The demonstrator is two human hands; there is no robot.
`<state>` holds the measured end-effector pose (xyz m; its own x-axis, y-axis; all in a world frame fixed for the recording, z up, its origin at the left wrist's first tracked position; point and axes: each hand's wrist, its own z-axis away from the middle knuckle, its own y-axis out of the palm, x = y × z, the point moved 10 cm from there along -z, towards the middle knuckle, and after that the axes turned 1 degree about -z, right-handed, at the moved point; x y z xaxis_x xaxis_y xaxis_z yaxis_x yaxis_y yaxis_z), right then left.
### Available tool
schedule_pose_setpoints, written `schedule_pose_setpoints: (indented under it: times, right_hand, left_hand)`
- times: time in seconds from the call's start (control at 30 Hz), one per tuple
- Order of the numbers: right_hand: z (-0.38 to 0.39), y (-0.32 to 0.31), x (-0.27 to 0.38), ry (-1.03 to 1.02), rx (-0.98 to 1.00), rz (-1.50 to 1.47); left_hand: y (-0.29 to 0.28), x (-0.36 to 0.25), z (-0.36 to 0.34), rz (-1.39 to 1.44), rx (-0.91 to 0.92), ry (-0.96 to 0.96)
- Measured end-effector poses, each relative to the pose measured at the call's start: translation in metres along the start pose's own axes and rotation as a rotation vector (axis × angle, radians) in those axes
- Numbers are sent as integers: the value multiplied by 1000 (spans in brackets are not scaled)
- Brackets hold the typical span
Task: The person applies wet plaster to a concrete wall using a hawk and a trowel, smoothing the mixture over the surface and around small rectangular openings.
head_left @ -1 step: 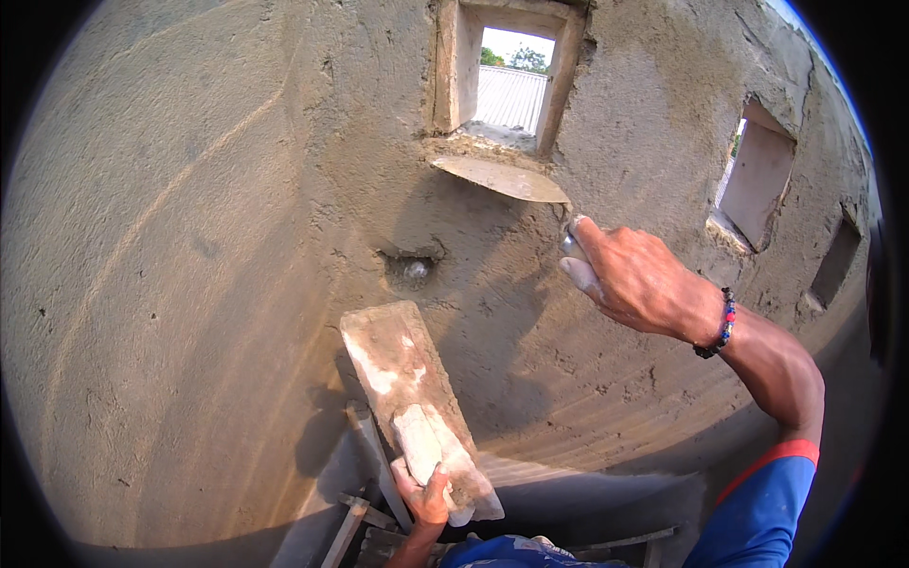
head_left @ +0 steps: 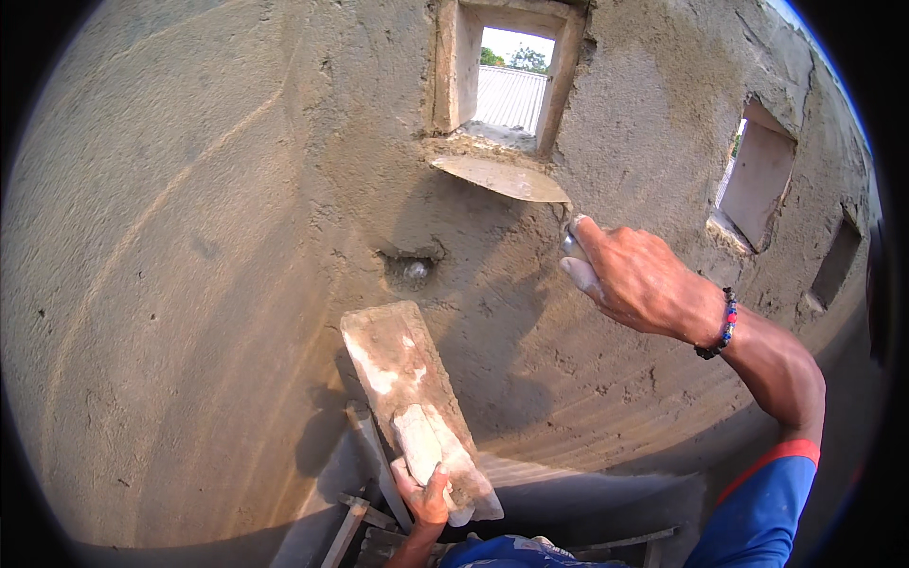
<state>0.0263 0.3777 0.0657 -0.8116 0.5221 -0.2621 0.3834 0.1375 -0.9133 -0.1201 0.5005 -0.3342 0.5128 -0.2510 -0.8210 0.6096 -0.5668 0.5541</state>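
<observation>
My right hand (head_left: 632,275) grips the handle of a trowel (head_left: 502,178). Its blade lies against the mortar just below the sill of the small square window opening (head_left: 516,76). Low in the middle, my left hand (head_left: 423,494) is closed round the pale grip of a long plastering float (head_left: 393,364), its back smeared with mortar. The float slants up and to the left, in front of the wall. Between the two tools, the rough plastered wall (head_left: 473,265) has a small ragged hole (head_left: 415,270) with something pale and round inside.
Two more openings, a larger one (head_left: 762,175) and a narrow one (head_left: 838,260), pierce the wall at the right. A smoother plastered wall (head_left: 170,312) meets it at the left corner. Below my left hand stand wooden pieces (head_left: 346,532). Corrugated roofing (head_left: 511,97) shows through the window opening.
</observation>
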Motion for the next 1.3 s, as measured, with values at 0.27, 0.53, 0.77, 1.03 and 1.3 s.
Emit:
schedule_pose_setpoints:
  times: [0.27, 0.53, 0.77, 1.03, 1.3]
  right_hand:
    - [-3, -6, 0, 31, 105, -17]
    - [-13, 4, 2, -143, -13, 41]
    - [-4, 22, 7, -17, -39, 162]
    - [6, 25, 18, -102, 127, -114]
    - [-1, 2, 4, -38, 16, -85]
  left_hand:
    - [15, 3, -5, 5, 17, -27]
    - [25, 4, -10, 29, 60, -13]
    - [16, -4, -2, 39, 16, 21]
    - [3, -2, 4, -14, -41, 41]
    - [0, -11, 4, -79, -47, 93]
